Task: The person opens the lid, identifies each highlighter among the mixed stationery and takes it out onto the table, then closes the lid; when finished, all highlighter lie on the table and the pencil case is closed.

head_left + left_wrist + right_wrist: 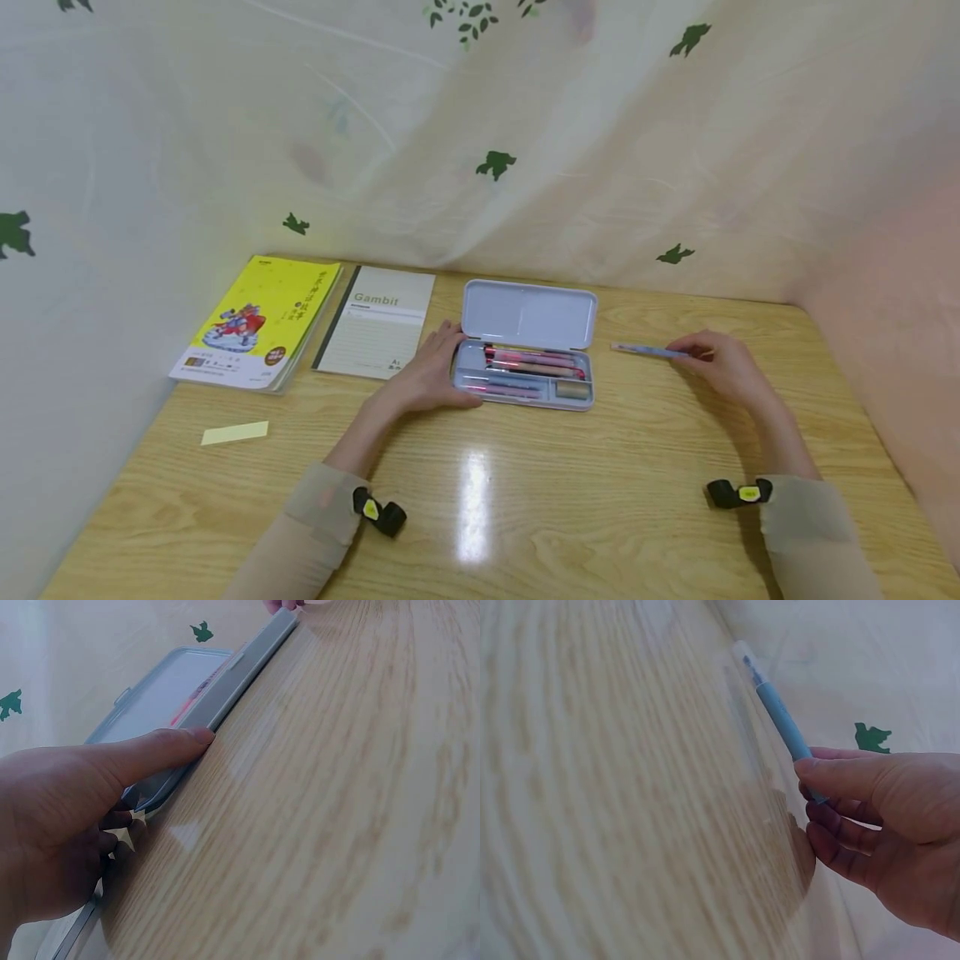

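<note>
A pale blue pencil case [528,317] lies on the table with its lid raised at the back. In its tray are several pens [528,360] in the long compartments and a greyish-tan block [572,390] at the front right. My left hand [422,377] grips the case's left end, thumb along the front edge; its other fingers are partly hidden behind the end in the left wrist view. Right of the case, my right hand [722,367] pinches a blue pen [781,720] with a clear cap by one end. The capped tip points left toward the case.
A yellow book [262,321] lies at the left, with a Gambit notebook [378,323] between it and the case. In front of the book is a pale yellow paper strip [235,432]. A curtain [420,150] with green bird shapes hangs along the table's back edge.
</note>
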`<state>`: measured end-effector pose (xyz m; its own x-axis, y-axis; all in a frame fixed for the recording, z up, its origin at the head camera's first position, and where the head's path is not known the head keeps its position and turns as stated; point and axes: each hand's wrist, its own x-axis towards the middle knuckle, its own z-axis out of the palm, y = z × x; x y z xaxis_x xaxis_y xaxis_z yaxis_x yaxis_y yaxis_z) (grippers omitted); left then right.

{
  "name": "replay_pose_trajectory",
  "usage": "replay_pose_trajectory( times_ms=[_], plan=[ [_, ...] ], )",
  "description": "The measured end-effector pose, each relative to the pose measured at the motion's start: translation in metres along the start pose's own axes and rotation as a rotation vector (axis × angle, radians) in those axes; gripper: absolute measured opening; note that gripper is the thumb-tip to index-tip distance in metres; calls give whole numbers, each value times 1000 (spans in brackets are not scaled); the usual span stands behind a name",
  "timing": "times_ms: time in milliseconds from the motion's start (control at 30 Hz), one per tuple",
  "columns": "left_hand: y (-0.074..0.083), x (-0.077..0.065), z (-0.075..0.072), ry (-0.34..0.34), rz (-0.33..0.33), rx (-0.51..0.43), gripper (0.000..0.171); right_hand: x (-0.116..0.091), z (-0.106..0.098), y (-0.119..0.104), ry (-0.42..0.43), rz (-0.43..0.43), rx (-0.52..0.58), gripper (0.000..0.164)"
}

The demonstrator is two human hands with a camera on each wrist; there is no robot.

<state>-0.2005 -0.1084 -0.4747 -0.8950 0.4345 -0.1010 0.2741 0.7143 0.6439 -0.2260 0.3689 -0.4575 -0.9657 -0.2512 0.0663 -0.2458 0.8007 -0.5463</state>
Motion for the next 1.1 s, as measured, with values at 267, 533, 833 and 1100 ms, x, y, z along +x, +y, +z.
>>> replay_pose_trajectory(
  times_ms=[267, 533, 833, 1100],
  plan=[
    [1, 1, 1, -6, -4, 7, 105, 0, 2, 3, -11, -10, -35, 19],
    [3, 2, 0, -9, -5, 12, 105, -1, 3, 5, -17, -1, -46, 18],
    [2, 0, 0, -2, -6, 7, 105, -1, 3, 3, -26, 9, -48, 19],
    [0, -1, 0, -12, -19, 10, 106, -1, 2, 2, -47, 33, -33, 23]
  ],
)
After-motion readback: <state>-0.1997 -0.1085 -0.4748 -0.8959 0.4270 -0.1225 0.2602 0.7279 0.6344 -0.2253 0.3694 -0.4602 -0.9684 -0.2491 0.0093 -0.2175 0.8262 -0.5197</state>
